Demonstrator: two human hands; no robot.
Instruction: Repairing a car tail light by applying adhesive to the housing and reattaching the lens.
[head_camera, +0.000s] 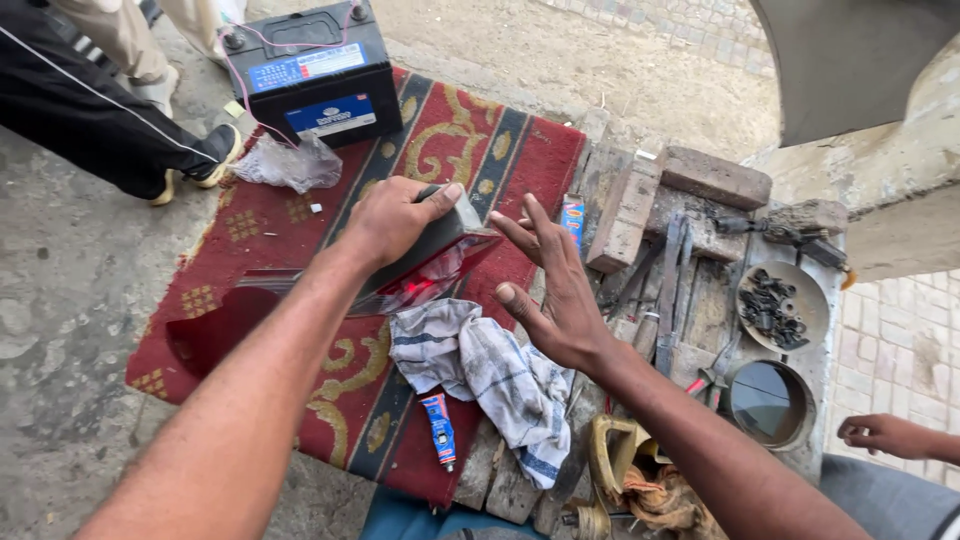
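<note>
My left hand (395, 215) grips the dark back edge of a red vehicle tail-light housing (430, 270), which rests tilted on a red patterned rug (470, 150). My right hand (555, 290) hovers just to the right of the light with fingers spread, holding nothing. A detached red lens piece (215, 330) lies on the rug to the left. A striped white cloth (490, 375) lies below the hands, and a small blue glue tube (439, 428) beside it.
A black car battery (310, 70) with thin wires stands at the rug's far end beside a crumpled plastic bag (290, 162). Bricks (625, 215), hand tools (670, 290), a bowl of dark parts (780, 305) and a round tin (768, 402) crowd the wooden bench. Another person's legs (95, 105) stand far left; another person's hand (885, 435) is at right.
</note>
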